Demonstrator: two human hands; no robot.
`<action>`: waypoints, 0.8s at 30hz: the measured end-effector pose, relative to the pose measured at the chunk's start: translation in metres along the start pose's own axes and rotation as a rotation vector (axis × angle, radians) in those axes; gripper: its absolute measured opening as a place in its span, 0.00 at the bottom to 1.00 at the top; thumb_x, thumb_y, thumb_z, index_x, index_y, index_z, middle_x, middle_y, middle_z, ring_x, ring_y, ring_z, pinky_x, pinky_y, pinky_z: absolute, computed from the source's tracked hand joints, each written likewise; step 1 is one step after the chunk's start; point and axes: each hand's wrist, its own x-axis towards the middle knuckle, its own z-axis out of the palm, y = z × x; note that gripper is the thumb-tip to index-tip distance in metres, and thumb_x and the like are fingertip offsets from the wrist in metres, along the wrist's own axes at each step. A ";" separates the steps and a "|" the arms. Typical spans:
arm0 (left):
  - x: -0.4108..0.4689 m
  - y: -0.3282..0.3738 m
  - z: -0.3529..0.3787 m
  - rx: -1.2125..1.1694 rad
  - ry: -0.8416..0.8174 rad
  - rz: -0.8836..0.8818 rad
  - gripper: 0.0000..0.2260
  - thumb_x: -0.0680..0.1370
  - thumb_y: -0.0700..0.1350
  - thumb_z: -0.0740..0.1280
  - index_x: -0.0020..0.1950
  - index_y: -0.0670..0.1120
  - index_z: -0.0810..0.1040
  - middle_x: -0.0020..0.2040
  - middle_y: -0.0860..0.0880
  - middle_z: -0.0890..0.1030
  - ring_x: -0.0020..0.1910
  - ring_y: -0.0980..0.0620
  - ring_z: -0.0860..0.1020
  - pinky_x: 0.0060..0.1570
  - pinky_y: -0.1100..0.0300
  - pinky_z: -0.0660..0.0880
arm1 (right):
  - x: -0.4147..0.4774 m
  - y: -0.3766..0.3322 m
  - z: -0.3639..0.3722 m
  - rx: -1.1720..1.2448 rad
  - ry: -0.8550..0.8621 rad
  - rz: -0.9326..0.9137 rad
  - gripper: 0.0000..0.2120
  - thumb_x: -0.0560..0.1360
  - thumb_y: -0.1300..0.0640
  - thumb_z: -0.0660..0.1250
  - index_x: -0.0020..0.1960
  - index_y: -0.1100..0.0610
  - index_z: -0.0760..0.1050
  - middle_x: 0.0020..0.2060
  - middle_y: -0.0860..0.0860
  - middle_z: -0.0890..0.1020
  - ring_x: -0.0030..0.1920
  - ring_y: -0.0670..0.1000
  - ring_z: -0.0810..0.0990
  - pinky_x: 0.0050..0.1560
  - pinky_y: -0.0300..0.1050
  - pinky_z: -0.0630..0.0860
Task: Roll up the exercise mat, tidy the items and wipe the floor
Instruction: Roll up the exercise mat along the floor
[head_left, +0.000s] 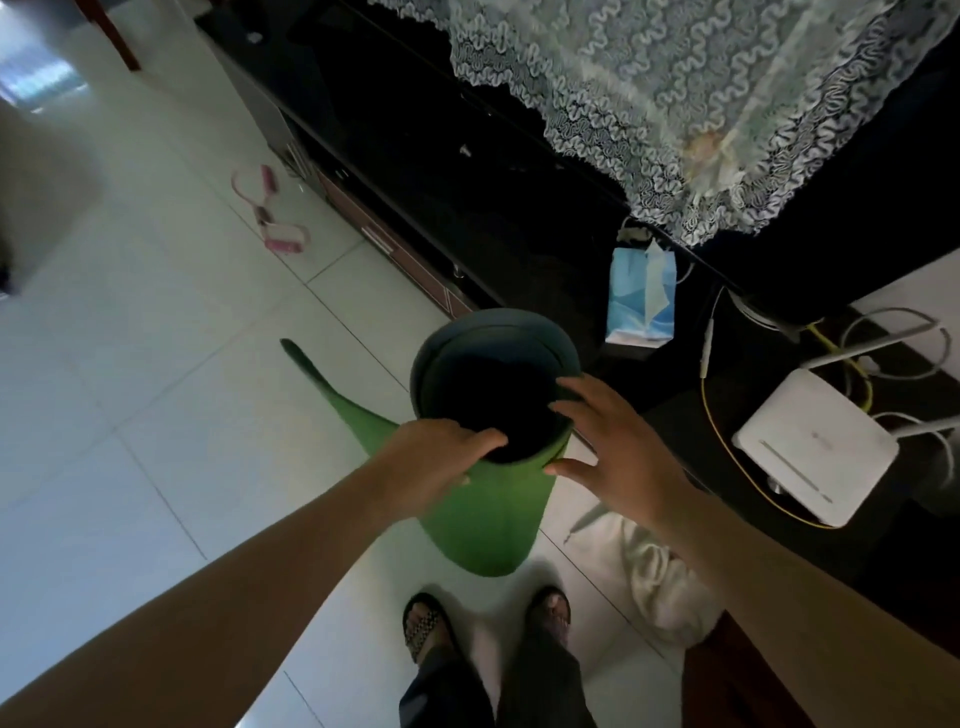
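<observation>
The left hand (441, 447) was curled over the near rim of the mat (483, 514), fingers hooked inside the roll, evidently so that it could be kept standing on the floor (156, 364). The right hand (618, 447) was laid spread and relaxed against the roll's side, gripping nothing, probably to steady it. A loose tail (332, 384) trailed leftward, so the rolling was judged unfinished. A pink band (275, 218) and a white cloth (660, 582) lay on the floor.
</observation>
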 end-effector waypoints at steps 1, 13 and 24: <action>0.002 -0.008 0.002 0.003 0.035 0.041 0.23 0.69 0.42 0.74 0.63 0.47 0.74 0.45 0.48 0.83 0.44 0.46 0.81 0.44 0.54 0.78 | 0.003 0.004 0.000 0.035 -0.014 0.020 0.31 0.67 0.40 0.68 0.62 0.59 0.74 0.68 0.55 0.70 0.68 0.57 0.69 0.65 0.53 0.68; 0.050 -0.043 0.000 0.045 0.193 0.041 0.16 0.58 0.48 0.81 0.41 0.47 0.79 0.33 0.52 0.79 0.33 0.49 0.79 0.42 0.59 0.77 | 0.040 0.025 0.013 -0.061 0.007 -0.229 0.31 0.65 0.37 0.66 0.59 0.59 0.75 0.56 0.54 0.80 0.63 0.57 0.73 0.66 0.60 0.64; 0.040 -0.062 -0.002 0.176 0.046 0.015 0.20 0.56 0.50 0.82 0.43 0.51 0.79 0.36 0.55 0.80 0.38 0.52 0.81 0.56 0.51 0.75 | 0.043 0.019 0.021 0.038 0.103 -0.178 0.14 0.63 0.51 0.77 0.44 0.56 0.79 0.38 0.50 0.80 0.45 0.47 0.71 0.57 0.42 0.65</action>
